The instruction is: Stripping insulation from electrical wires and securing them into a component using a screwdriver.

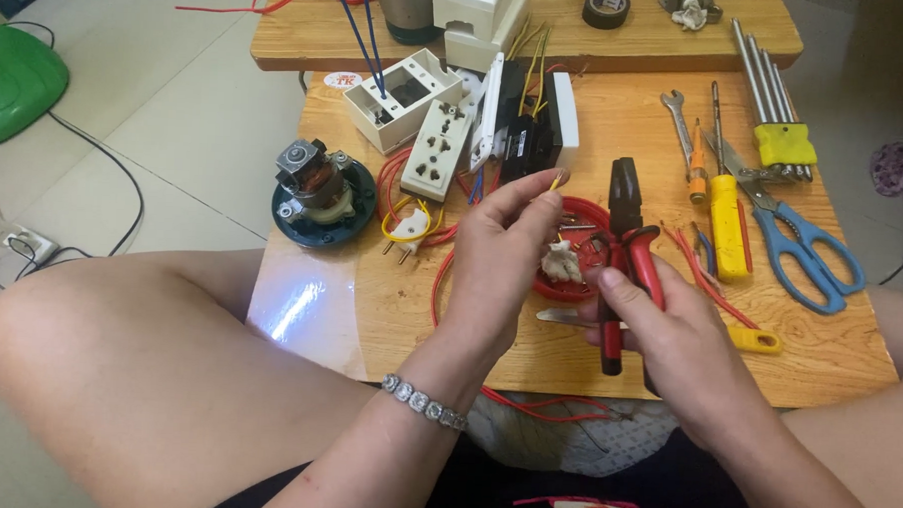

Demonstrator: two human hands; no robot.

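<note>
My left hand (pixel 502 236) pinches a yellow wire (pixel 555 184) over the red dish (pixel 583 217); my right hand (pixel 659 321) grips red pliers (pixel 627 245). A round red-and-white sticker (pixel 342 80) sits at the wooden table's (pixel 409 313) far left corner. 1 green disc (pixel 12 83) lies on the pale tiled floor (pixel 177 104).

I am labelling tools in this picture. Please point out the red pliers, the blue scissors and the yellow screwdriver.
red pliers (pixel 625 205): head view, on the black jaws.
blue scissors (pixel 807 256): head view, on the blue handles.
yellow screwdriver (pixel 725 226): head view, on the yellow handle.
</note>
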